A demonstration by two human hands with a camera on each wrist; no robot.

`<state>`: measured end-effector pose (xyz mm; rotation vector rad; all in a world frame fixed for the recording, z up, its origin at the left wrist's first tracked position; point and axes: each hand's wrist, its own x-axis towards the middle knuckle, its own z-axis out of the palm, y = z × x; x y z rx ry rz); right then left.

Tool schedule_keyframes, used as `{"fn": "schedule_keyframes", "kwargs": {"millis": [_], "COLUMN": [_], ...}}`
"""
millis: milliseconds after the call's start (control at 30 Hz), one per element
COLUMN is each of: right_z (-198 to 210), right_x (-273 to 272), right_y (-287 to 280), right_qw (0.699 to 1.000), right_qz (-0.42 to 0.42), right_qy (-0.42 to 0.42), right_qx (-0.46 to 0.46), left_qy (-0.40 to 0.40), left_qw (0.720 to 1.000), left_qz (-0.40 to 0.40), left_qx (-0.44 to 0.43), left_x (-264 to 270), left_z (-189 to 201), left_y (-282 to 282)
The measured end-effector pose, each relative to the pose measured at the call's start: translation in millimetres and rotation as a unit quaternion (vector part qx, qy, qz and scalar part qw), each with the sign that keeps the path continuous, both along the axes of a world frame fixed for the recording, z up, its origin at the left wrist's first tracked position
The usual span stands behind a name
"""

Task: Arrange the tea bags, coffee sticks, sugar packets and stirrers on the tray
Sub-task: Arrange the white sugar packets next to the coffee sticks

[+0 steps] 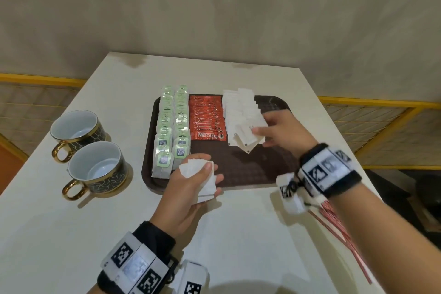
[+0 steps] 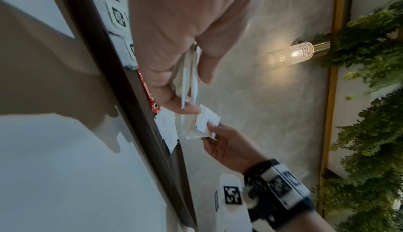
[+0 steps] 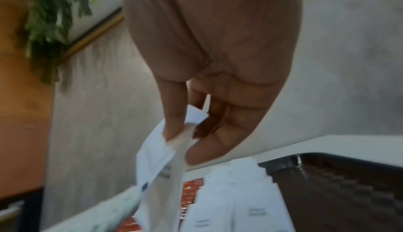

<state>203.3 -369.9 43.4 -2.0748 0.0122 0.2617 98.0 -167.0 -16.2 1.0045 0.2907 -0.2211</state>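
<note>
A dark brown tray (image 1: 248,174) carries two rows of green tea bags (image 1: 170,126), a row of red coffee sticks (image 1: 206,118) and rows of white sugar packets (image 1: 237,112). My left hand (image 1: 198,174) grips a stack of sugar packets (image 1: 206,184) over the tray's near edge; the same stack (image 2: 188,80) shows in the left wrist view. My right hand (image 1: 265,130) pinches a couple of sugar packets (image 1: 248,137) just above the near end of the sugar rows, also seen as packets (image 3: 159,163) between thumb and fingers. Red-and-white stirrers (image 1: 338,229) lie on the table under my right forearm.
Two dark cups with gold handles (image 1: 78,131) (image 1: 97,167) stand on the white table (image 1: 238,241) left of the tray. The tray's right part (image 1: 274,105) is bare. A yellow railing (image 1: 372,105) runs behind the table.
</note>
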Motion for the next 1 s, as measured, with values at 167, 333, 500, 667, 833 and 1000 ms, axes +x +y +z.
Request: {"fn": "schedule_keyframes", "kwargs": {"millis": [167,333,500,667,833,1000], "right_z": [-13.5,-29.9,-32.3,-16.6,-3.6,-26.4], "right_x": [57.9,83.7,90.0,93.6,100.8,100.7], "right_y": [4.3,19.7,24.5,9.0,-28.1,-24.2], "right_qw": [0.974,0.957,0.943,0.963,0.943,0.913], "right_qz": [0.116,0.13,0.135,0.138,0.178,0.19], "right_qy": [0.046,0.05,-0.017,0.001,0.098,0.086], "right_qx": [-0.191,-0.253,-0.302,-0.233,-0.262,-0.351], "left_qy": [-0.01,-0.011,0.002,0.011,0.024,0.029], "left_qw": [1.0,1.0,1.0,1.0,0.999,0.999], "left_qz": [0.005,0.011,0.018,0.013,0.014,0.008], "left_qx": [0.008,0.007,0.004,-0.011,-0.034,-0.028], "left_x": [-3.7,-2.4,5.5,9.6,14.2,16.1], "left_z": [0.7,-0.4,-3.2,-2.5,-1.5,-1.7], "left_y": [7.4,14.5,18.9,18.0,18.5,14.5]}}
